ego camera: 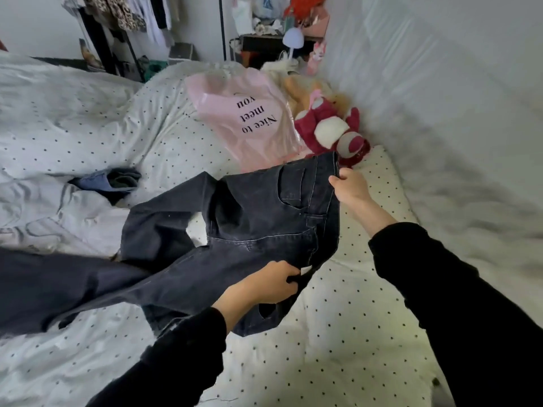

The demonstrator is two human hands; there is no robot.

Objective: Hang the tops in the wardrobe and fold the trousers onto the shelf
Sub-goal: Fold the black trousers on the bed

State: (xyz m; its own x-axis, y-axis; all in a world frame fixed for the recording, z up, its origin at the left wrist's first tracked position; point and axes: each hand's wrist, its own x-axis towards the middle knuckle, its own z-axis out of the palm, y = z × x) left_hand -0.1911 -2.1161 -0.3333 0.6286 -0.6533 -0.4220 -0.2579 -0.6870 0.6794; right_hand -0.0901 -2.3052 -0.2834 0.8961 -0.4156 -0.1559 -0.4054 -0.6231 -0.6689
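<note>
A pair of black jeans (252,218) hangs spread above the dotted bed, waistband to the right, legs trailing off to the lower left. My right hand (349,186) pinches the far corner of the waistband. My left hand (273,283) grips the near corner of the waistband. The back pockets face up. A blue garment (108,183) lies crumpled on the duvet to the left. Tops hang on a clothes rail (123,16) at the back left.
A pink plastic bag (249,113) printed "Nice to meet you" lies on the bed behind the jeans. Red and white plush toys (332,130) sit by the white wall. A cluttered side table (276,39) stands at the back.
</note>
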